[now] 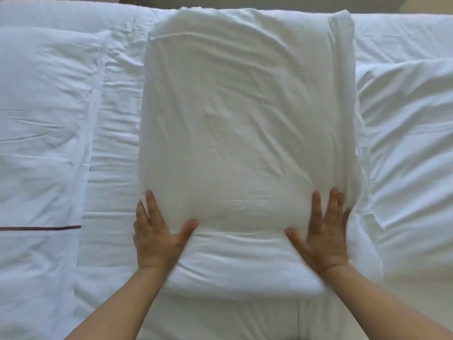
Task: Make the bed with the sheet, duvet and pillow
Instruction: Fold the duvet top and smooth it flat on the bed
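A white pillow [245,123] lies lengthwise in the middle of the bed, its near end toward me. My left hand [157,234] lies flat on its near left corner with fingers spread. My right hand [323,234] lies flat on its near right corner, fingers straight and thumb out. The pillow dents between the two hands. Under it spreads the wrinkled white sheet [112,148]. A white duvet [41,114] with a thin dark stripe lies folded at the left.
More bunched white bedding [411,133] lies at the right of the pillow. A beige headboard or wall [282,2] runs along the far edge of the bed.
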`<state>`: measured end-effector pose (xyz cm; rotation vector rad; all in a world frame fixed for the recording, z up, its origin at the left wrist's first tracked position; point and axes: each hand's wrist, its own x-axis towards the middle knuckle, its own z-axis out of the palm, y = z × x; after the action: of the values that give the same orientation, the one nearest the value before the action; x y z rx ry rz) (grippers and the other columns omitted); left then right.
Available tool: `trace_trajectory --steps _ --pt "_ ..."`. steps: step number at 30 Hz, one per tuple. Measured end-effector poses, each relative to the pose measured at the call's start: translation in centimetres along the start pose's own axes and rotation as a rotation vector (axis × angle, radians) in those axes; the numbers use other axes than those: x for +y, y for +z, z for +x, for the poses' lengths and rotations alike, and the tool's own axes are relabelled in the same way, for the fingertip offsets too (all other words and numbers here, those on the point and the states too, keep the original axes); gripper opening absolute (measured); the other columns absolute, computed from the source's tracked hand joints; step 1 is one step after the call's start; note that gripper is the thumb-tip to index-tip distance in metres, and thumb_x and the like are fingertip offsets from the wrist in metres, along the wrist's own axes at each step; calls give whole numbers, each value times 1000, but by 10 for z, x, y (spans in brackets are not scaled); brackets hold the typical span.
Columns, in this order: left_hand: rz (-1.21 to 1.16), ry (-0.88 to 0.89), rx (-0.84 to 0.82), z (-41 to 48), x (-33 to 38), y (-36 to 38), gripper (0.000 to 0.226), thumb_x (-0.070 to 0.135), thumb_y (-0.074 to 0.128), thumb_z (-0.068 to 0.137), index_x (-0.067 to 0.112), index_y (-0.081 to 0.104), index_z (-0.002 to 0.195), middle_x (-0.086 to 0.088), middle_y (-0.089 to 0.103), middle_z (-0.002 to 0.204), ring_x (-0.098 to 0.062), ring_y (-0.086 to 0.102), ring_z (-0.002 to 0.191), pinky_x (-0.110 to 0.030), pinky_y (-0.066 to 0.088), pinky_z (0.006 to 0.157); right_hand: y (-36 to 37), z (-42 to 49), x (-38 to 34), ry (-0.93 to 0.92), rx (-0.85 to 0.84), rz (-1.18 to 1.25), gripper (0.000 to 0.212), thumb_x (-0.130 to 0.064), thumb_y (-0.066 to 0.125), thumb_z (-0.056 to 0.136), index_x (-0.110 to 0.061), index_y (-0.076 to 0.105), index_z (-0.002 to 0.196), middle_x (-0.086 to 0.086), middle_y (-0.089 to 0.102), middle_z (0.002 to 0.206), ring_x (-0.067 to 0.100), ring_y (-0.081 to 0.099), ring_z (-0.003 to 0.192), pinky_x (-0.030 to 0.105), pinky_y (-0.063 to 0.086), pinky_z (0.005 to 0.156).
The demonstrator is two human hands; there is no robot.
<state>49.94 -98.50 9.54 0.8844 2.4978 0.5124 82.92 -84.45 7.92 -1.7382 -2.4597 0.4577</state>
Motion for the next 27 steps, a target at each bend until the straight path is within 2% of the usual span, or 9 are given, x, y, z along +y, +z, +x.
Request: trace_trajectory --steps 3,7,11,13,14,16,20,23,27 --pt "-35 1 93 14 -15 33 123 81 47 64 20 -2 159 -26 17 160 -43 23 144 -60 23 113 33 14 10 -81 133 47 104 -67 47 80 -25 -5 160 31 -4 162 49 -4 151 62 -4 121" --pt "-42 -24 69 20 -20 49 121 79 45 66 17 -1 159 -27 16 160 -42 20 145 -60 20 115 43 18 12 -66 87 20 100 -65 46 81 -24 0 160 31 -1 162 47 -3 152 60 -4 121" --pt "-125 3 26 4 -8 -1 114 87 44 67 29 5 157 -14 22 158 -35 27 143 -59 30 112 -4 8 -9 -2 53 -1 92 -66 44 83 -24 13 159 19 8 165 40 9 153 65 15 118" --pt "-210 12 -12 13 8 -37 110 94 39 65 40 5 154 -6 18 159 -28 22 146 -58 28 115 -41 23 -19 -31 127 39 82 -61 46 85 -21 29 155 15 23 162 39 24 148 67 25 114" --pt "-215 45 0 24 20 -53 106 93 36 67 42 5 154 -2 14 161 -25 17 148 -58 25 116 -58 37 -25 -83 168 53 78 -57 47 86 -20 33 153 13 26 161 37 27 147 68 25 113" --pt "-136 170 33 60 62 -75 98 89 30 71 45 6 155 4 5 164 -22 8 151 -59 21 116 -85 80 -45 -196 178 27 76 -53 46 86 -26 30 156 6 22 165 32 21 151 70 13 115" --pt "168 411 -8 148 161 -63 82 84 24 79 53 6 153 13 -8 166 -24 -11 153 -70 9 115 -96 199 -97 -288 64 -148 80 -73 27 87 -43 6 158 -7 -1 169 32 -6 155 72 0 114" --pt "381 423 6 189 155 -22 77 84 14 83 56 -11 151 18 -24 163 -23 -25 151 -77 3 110 -67 248 -81 -246 35 -234 84 -82 22 84 -48 -4 157 -11 -12 168 31 -16 154 72 -3 115" --pt "406 438 158 202 124 28 79 78 18 86 50 -7 154 13 -20 165 -26 -22 152 -79 -1 108 -11 255 -44 -199 134 -150 89 -80 36 83 -44 6 158 -8 -11 168 36 -13 154 69 0 117"
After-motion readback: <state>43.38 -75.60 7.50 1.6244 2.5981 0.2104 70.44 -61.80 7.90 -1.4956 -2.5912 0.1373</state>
